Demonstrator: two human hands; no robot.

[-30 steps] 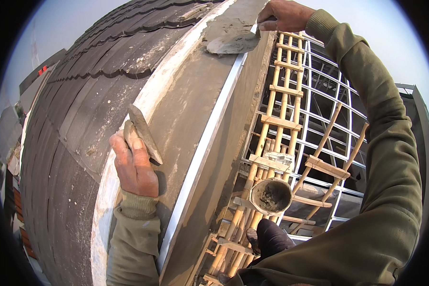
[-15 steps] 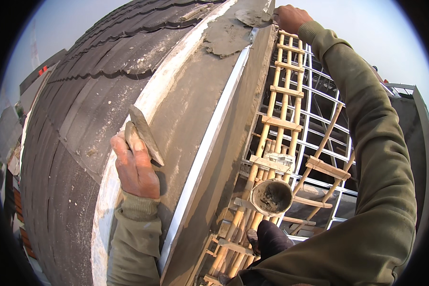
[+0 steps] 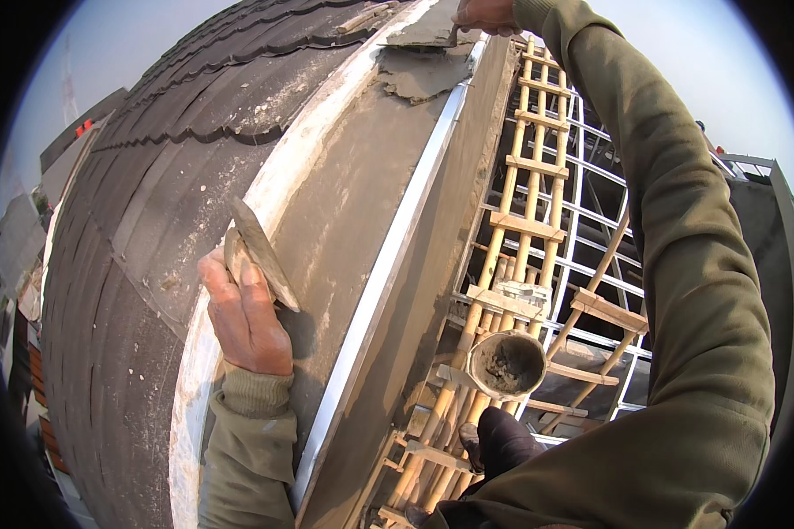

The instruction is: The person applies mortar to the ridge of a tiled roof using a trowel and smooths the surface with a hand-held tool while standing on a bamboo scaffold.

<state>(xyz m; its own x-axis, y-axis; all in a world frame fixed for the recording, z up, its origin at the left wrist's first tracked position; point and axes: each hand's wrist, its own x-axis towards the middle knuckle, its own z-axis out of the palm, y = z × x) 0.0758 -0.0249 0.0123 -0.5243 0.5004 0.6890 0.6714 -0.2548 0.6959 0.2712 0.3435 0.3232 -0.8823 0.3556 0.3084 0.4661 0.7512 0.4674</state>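
Observation:
My left hand (image 3: 249, 326) is closed around the handle of a mortar-smeared plastering float (image 3: 266, 256), its flat board tilted above the grey ledge (image 3: 340, 207). At the far end of the ledge, my right hand (image 3: 490, 12) grips a trowel (image 3: 428, 35) by its handle. The trowel's blade lies over the far part of a thick patch of wet mortar (image 3: 425, 76); whether it presses into it I cannot tell. Along the ledge's right edge runs a shiny metal straightedge (image 3: 375, 278).
Dark roof tiles (image 3: 163, 220) slope away to the left behind a white strip (image 3: 273, 189). To the right, below, a bamboo scaffold (image 3: 528, 198) carries a bucket of mortar (image 3: 506, 366) near my foot. A metal lattice (image 3: 582, 207) spans the drop beyond.
My right hand has moved left over the ledge, and the trowel blade has come across the far part of the mortar patch. My left hand keeps the float in nearly the same place.

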